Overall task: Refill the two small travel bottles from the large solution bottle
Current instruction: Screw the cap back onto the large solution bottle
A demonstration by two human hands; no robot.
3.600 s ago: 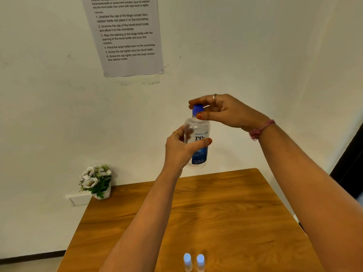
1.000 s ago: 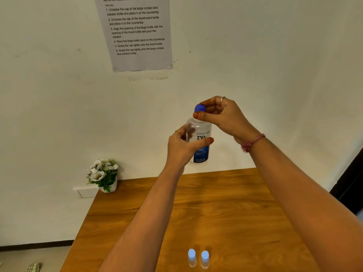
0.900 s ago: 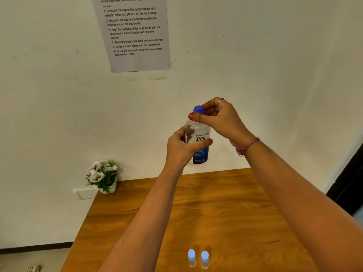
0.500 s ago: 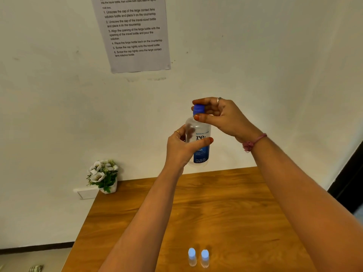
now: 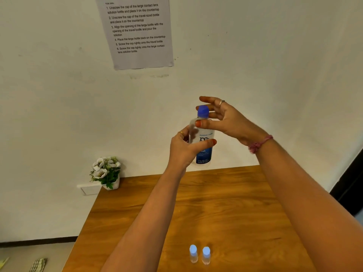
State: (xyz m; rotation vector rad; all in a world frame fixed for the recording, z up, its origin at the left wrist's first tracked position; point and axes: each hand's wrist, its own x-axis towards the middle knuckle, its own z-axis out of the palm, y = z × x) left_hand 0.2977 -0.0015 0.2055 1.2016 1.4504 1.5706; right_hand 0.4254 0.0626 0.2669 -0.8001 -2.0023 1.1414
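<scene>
While the left hand [image 5: 183, 149] clasps the large solution bottle [image 5: 202, 141] upright at the frame's centre, above the table's [image 5: 245, 203] far edge, its blue cap [image 5: 203, 111] sits just left of the right hand [image 5: 225, 120]. That hand's fingers [image 5: 208, 99] are spread loose around the cap, thumb below it, seemingly between twists. Both small travel bottles [image 5: 199, 254] stand capped at lower centre, untouched. Regripping the cap looks next.

We see bright, even, soft light, faint shadows on the white plaster wall [image 5: 275, 65], slight softness throughout, and wide-angle bending at frame edges.
</scene>
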